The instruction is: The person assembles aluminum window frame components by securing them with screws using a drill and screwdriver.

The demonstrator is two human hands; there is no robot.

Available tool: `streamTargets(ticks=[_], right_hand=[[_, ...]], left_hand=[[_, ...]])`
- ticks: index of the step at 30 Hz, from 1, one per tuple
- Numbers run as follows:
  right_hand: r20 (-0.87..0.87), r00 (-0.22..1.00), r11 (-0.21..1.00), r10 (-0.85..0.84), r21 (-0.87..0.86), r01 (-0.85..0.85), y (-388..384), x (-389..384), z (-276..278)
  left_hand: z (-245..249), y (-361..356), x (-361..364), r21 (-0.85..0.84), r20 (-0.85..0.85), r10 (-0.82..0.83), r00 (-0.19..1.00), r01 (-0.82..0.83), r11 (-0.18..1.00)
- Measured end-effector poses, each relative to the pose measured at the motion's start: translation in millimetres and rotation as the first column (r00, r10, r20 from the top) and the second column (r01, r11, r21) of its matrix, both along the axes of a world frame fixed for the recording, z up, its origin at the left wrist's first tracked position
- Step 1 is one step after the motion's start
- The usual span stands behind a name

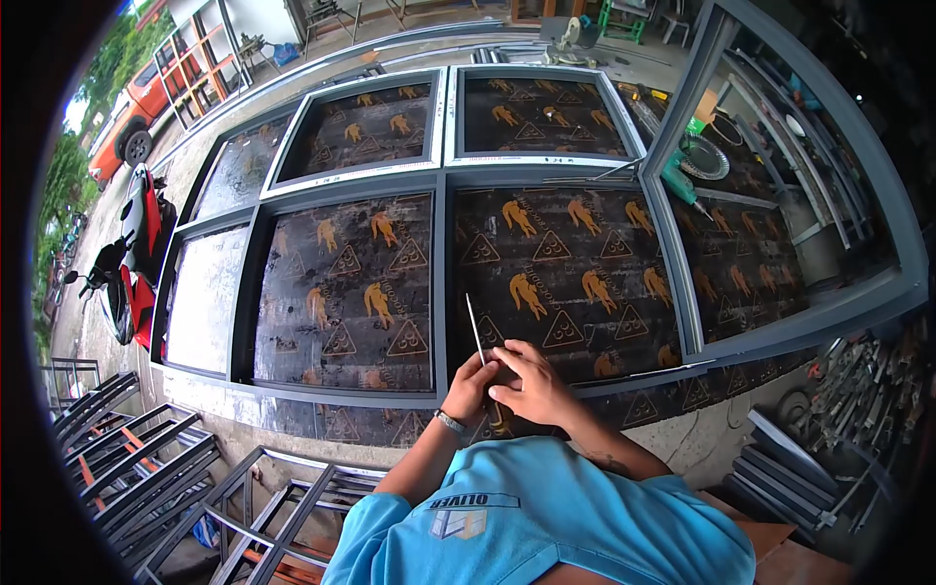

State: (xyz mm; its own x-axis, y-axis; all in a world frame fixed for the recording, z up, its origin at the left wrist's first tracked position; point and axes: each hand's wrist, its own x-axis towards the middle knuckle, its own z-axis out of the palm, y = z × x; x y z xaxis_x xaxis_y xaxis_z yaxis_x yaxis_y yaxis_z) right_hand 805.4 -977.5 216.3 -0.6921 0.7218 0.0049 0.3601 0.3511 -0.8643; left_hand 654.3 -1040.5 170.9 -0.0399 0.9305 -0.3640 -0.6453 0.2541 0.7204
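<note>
My left hand [470, 386], with a watch on its wrist, is closed around the lower end of a thin, pale metal rod [475, 327]. The rod points up and away over the panels. Against it, my right hand [526, 382] is curled with fingers bent toward the left; whatever lies between its fingers is hidden. Both hands are in front of my chest, above the near edge of a large grey window frame [441, 283]. Dark printed board [341, 292] shows through the frame's openings. Two smaller sashes with white edges [450, 117] rest on its far half.
On the right, a grey sash [682, 244] stands tilted up from the frame. A green drill [682, 183] lies beyond it. Metal frames [283, 517] are stacked at the lower left, with profile offcuts [848, 419] at the right. A red motorbike [136, 263] stands left.
</note>
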Motion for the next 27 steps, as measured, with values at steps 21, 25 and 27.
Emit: streamTargets(ticks=[21,25,27], right_hand=[[0.271,0.08,0.279,-0.959,0.952,0.123,185.7,193.2,404.8],[0.193,0.02,0.194,-0.981,0.974,0.116,150.8,126.6,400.1],[0.155,0.103,0.165,-0.982,0.982,0.091,146.9,116.8,400.1]], left_hand=[[-88.4,-0.8,-238.9,-0.022,-0.965,0.01,0.262,-0.122,0.992],[-114.3,-3.2,-240.0,-0.039,-0.967,-0.019,0.255,-0.072,0.997],[-118.2,1.0,-239.0,-0.021,-0.968,-0.007,0.251,-0.053,0.998]])
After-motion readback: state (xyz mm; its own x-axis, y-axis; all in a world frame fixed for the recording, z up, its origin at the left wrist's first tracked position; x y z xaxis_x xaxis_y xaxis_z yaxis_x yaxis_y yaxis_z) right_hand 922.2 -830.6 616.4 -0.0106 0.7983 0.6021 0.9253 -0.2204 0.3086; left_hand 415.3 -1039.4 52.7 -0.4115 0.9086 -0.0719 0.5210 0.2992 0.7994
